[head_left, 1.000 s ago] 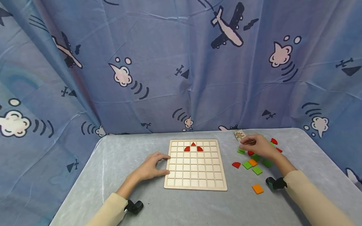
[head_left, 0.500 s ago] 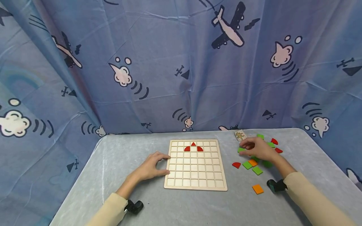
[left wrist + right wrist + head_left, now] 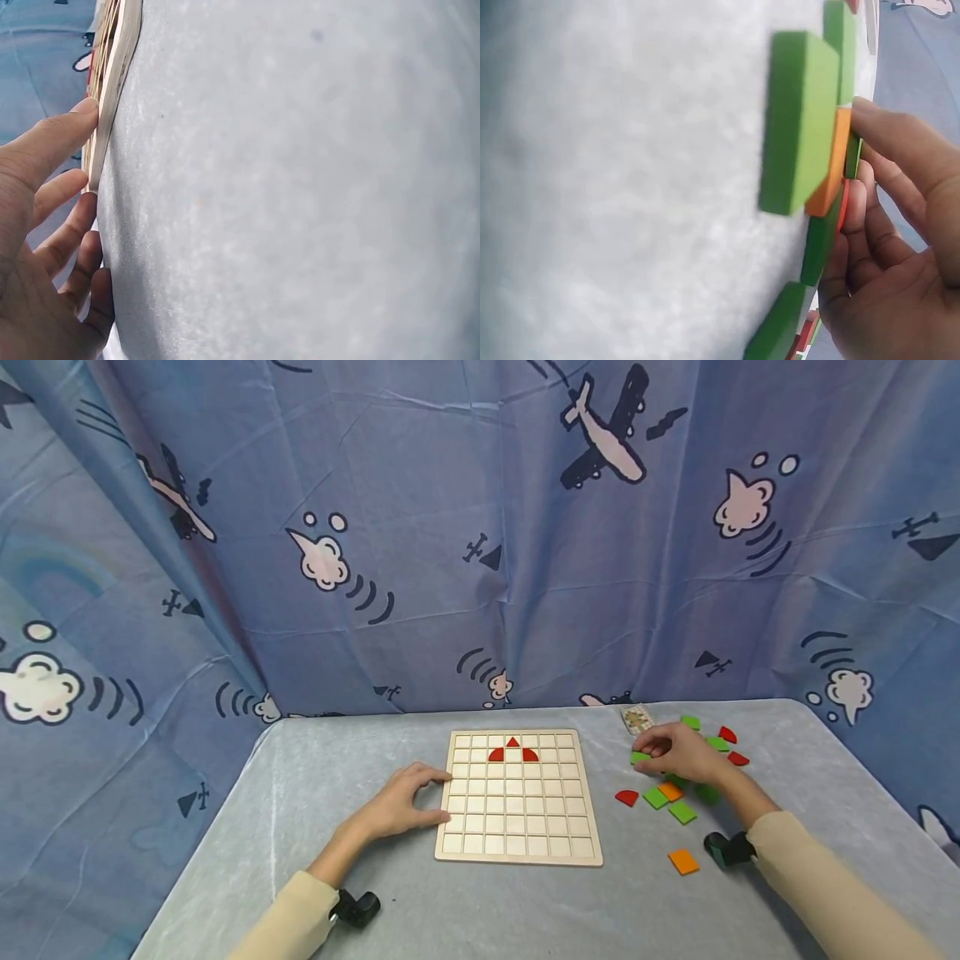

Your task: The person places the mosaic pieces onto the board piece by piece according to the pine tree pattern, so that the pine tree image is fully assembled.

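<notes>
A pale wooden grid board [image 3: 527, 802] lies on the table. Three red pieces sit in its upper cells: a triangle [image 3: 513, 742] above two quarter-rounds, the left one [image 3: 497, 756] and the right one [image 3: 530, 756]. My left hand [image 3: 401, 802] rests beside the board, thumb and index finger spread and touching its left edge. On the right, my right hand [image 3: 678, 753] pinches a green square tile [image 3: 640, 758] between thumb and index finger, low at the table. In the right wrist view that green tile [image 3: 853, 156] shows partly behind an orange tile [image 3: 829, 161]. The palm hides some pieces.
Green tiles [image 3: 682, 812], an orange tile [image 3: 683, 862] and red quarter-rounds [image 3: 627, 797] lie loose around my right hand. A small patterned card [image 3: 637, 719] is behind it, near the table's back edge. A blue printed curtain [image 3: 420, 568] hangs behind the table.
My right hand has come down from above the pieces onto the green tile, its thumb and index finger closing at the tile's sides. The left hand and board have stayed still.
</notes>
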The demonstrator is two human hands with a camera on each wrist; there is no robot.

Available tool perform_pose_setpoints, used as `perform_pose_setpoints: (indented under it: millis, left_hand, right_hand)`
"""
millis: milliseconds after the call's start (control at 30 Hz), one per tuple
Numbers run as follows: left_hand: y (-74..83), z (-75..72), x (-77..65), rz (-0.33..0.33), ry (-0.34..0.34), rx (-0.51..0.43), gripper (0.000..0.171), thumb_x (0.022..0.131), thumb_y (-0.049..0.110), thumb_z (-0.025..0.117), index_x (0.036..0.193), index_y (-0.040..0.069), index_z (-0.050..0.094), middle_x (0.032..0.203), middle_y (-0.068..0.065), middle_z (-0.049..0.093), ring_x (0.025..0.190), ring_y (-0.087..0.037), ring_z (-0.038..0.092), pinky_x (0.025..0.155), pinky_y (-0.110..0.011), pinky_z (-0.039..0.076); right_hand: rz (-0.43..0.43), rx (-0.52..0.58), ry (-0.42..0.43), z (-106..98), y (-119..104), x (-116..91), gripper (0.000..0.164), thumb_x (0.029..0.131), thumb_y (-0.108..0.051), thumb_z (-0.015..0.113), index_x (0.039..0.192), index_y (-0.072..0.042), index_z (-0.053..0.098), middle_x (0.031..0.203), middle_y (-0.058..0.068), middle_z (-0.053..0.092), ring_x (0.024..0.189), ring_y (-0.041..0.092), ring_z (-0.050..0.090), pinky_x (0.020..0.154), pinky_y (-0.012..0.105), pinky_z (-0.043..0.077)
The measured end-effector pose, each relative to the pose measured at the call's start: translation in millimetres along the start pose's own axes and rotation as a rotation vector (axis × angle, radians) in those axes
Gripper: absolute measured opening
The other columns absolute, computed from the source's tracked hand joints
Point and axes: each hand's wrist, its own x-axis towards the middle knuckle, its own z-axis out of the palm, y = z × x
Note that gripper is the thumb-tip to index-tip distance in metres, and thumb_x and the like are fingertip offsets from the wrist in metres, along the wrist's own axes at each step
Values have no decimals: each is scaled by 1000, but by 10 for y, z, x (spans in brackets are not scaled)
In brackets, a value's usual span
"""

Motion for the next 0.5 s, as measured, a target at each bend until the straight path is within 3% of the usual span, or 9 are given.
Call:
perform_pose_setpoints:
  millis: [500]
  left_hand:
    - [-7, 13, 1, -12, 0, -1, 57, 85, 32, 85, 134, 12, 64, 127, -6, 58, 116, -29, 52, 98, -52, 42]
  right_hand:
    - [11, 61, 14, -27, -80, -9, 29, 86, -6, 81, 109, 5, 69, 92, 7, 62, 84, 25, 54, 70, 25, 51]
